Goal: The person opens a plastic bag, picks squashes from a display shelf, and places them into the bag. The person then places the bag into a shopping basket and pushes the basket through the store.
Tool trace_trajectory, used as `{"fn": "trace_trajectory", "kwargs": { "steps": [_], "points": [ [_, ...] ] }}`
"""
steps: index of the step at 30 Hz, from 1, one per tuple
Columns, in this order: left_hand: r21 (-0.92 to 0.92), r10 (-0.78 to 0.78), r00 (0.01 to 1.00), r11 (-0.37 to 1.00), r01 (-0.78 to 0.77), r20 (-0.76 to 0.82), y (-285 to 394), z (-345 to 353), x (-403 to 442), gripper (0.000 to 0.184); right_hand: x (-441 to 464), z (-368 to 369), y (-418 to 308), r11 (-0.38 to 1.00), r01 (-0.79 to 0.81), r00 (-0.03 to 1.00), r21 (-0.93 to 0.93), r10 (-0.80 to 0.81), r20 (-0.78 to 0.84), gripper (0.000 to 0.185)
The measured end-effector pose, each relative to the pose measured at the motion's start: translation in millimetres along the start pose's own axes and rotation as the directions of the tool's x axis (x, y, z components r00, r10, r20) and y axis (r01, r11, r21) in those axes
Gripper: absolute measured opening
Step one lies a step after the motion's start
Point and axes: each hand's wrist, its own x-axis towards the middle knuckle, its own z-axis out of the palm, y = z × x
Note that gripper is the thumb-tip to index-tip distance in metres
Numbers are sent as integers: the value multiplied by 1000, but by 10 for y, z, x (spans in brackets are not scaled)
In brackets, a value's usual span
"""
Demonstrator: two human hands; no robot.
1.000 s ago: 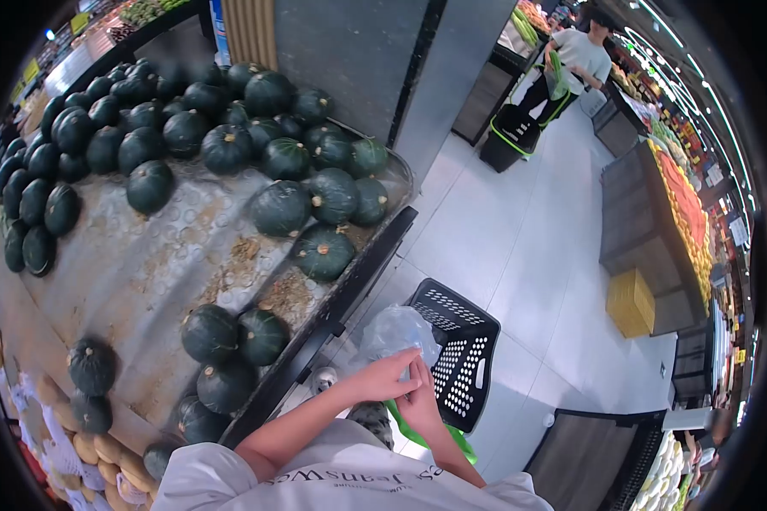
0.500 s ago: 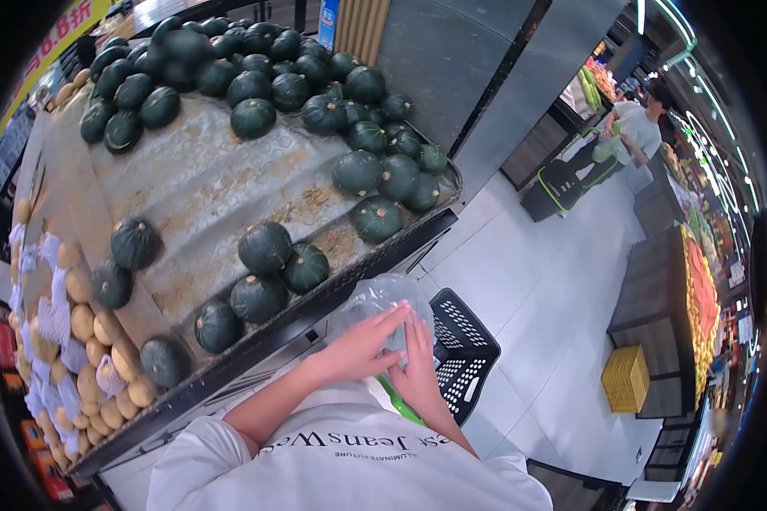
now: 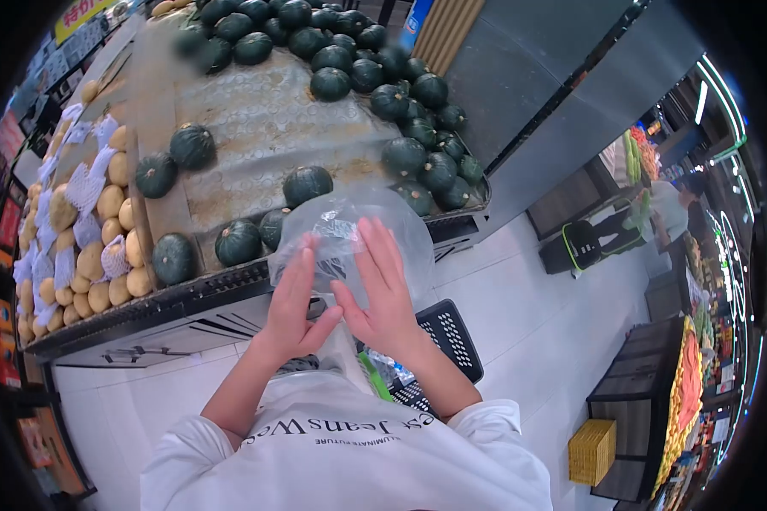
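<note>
A clear plastic bag (image 3: 337, 213) is spread wide in front of me, over the near edge of the squash display. My left hand (image 3: 294, 307) touches its left side, fingers stretched out and thumb apart. On the right, my right hand (image 3: 379, 285) also lies against the bag with straight fingers. Whether the fingertips are inside the bag or on its outside I cannot tell. Behind the film, a dark green squash (image 3: 308, 186) and its neighbour (image 3: 273, 227) are partly covered.
More green squashes (image 3: 332, 60) crowd the display's back and right. Yellowish round produce (image 3: 89, 260), some in white foam nets, fills the left. A black perforated basket (image 3: 453, 336) is below my right arm. A person (image 3: 669, 209) stands at the right by a black bin-like container (image 3: 562, 251).
My hands have moved apart and forward from a touching position. The bag has risen from above the basket to the display edge and spread wider. My view has shifted.
</note>
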Motion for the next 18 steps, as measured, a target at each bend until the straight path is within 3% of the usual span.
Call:
{"fn": "trace_trajectory", "kwargs": {
  "steps": [3,6,8,9,12,14,15,17,18],
  "points": [
    [90,140,979,988,-128,-148,0,-135,-119,74,159,82,-170,987,154,987,52,-151,-45,52],
    [338,-194,975,929,149,104,137,-333,-17,73,322,187,-245,965,262,956,29,-255,-147,51],
    [412,-196,981,893,182,-7,-14,-441,9,69,458,244,-249,959,281,931,-32,-280,-234,50],
    [440,-188,980,876,197,-63,-65,-492,111,68,558,229,-244,968,244,940,-58,-251,-231,50],
    [781,-282,959,597,182,-8,-128,-781,479,61,824,316,-4,974,116,959,-194,-161,-233,70],
    [780,-201,978,602,170,-58,-333,-927,666,42,1072,378,153,983,42,956,-178,-92,-280,72],
    [779,-160,984,604,164,-84,-442,-1001,759,35,1198,427,221,998,-28,960,-54,12,-280,75],
    [727,-377,926,634,265,-9,-695,-1108,899,24,1416,538,298,996,-89,953,-14,81,-290,75],
    [707,-386,922,662,250,36,-831,-1146,967,24,1501,590,326,993,-122,947,5,118,-300,75]
  ]
}}
